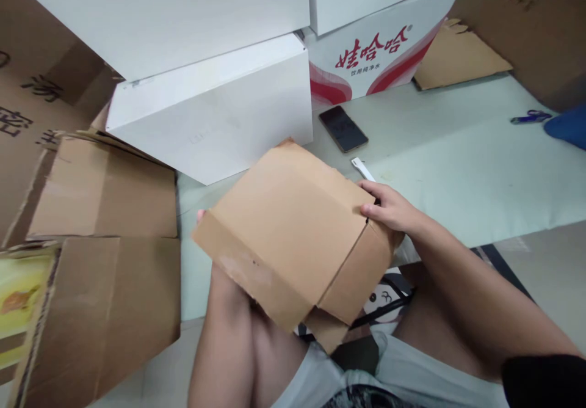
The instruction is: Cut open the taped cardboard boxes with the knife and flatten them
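A brown cardboard box (293, 218) with loose flaps is held tilted above my lap. At its right corner my right hand (389, 206) is closed on the edge, with thumb and fingers near a slit between the flaps. My left hand (200, 215) grips the box from behind on the left side; just a fingertip shows past the edge, and the rest is hidden by the cardboard. Past my right hand, a white utility-knife-like tool (363, 168) lies on the pale green table (439, 145). A black phone (343, 128) rests face up beyond it.
White boxes (229, 121) and a red-and-white printed carton (375, 60) are stacked along the back. An open brown carton (114, 298) stands at left. Flat cardboard (462, 57) lies at the back right, with purple-handled scissors (531, 116) near a blue object (567, 127).
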`<action>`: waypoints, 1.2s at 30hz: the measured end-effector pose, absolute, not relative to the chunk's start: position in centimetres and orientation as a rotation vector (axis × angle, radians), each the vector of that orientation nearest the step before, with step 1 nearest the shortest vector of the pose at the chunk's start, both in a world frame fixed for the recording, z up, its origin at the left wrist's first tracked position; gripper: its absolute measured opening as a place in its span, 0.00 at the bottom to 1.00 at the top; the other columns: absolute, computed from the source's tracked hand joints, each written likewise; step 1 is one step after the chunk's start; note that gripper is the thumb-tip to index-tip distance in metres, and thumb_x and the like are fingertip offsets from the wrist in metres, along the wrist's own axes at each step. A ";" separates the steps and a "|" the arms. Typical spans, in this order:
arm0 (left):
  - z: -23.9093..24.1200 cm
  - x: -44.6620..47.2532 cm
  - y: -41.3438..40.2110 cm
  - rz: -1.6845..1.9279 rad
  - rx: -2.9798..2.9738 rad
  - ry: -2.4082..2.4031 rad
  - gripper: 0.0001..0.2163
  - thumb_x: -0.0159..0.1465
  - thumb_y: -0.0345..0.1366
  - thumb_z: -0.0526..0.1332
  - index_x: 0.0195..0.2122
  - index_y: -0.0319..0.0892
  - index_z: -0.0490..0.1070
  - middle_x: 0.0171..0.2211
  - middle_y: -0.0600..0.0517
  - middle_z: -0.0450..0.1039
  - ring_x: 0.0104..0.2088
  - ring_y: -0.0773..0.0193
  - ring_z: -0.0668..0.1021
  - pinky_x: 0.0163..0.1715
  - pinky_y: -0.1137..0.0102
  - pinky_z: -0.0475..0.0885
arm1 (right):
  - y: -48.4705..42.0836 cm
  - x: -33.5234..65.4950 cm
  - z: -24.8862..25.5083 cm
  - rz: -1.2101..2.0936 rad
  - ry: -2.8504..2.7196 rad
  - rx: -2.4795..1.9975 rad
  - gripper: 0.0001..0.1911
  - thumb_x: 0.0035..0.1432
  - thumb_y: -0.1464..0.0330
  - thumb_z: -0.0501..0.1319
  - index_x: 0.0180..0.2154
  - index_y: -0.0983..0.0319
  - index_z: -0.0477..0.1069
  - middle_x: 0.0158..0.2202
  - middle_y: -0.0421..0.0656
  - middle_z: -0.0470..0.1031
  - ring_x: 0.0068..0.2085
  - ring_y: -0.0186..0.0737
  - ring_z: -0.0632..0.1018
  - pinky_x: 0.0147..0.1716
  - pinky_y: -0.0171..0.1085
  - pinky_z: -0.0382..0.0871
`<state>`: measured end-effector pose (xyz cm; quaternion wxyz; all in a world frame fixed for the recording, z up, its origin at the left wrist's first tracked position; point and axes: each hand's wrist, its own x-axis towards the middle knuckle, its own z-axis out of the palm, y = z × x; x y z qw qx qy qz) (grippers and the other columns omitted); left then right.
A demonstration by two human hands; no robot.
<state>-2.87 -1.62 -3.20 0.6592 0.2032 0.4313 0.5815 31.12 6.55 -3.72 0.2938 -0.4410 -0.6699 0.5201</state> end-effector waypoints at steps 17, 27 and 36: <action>-3.6 -2.3 1.3 1.471 0.292 1.115 0.11 0.52 0.32 0.72 0.37 0.44 0.77 0.32 0.52 0.84 0.31 0.57 0.85 0.36 0.65 0.83 | 6.8 30.8 -4.3 1.434 -1.788 -0.993 0.25 0.53 0.43 0.68 0.24 0.58 0.79 0.53 0.51 0.76 0.56 0.57 0.75 0.59 0.55 0.66; -4.0 -2.2 1.4 1.542 0.357 1.136 0.14 0.49 0.34 0.74 0.37 0.43 0.77 0.33 0.53 0.84 0.33 0.58 0.85 0.37 0.66 0.82 | 6.6 30.9 -4.2 1.587 -1.711 -1.288 0.28 0.53 0.41 0.66 0.23 0.58 0.82 0.48 0.52 0.80 0.56 0.62 0.77 0.58 0.58 0.68; -4.5 -2.3 1.9 1.575 0.387 1.112 0.16 0.46 0.34 0.75 0.36 0.44 0.76 0.32 0.54 0.84 0.30 0.58 0.85 0.34 0.66 0.83 | 6.9 31.3 -4.1 1.520 -1.508 -1.108 0.31 0.53 0.35 0.63 0.27 0.55 0.83 0.64 0.45 0.73 0.71 0.63 0.62 0.69 0.57 0.54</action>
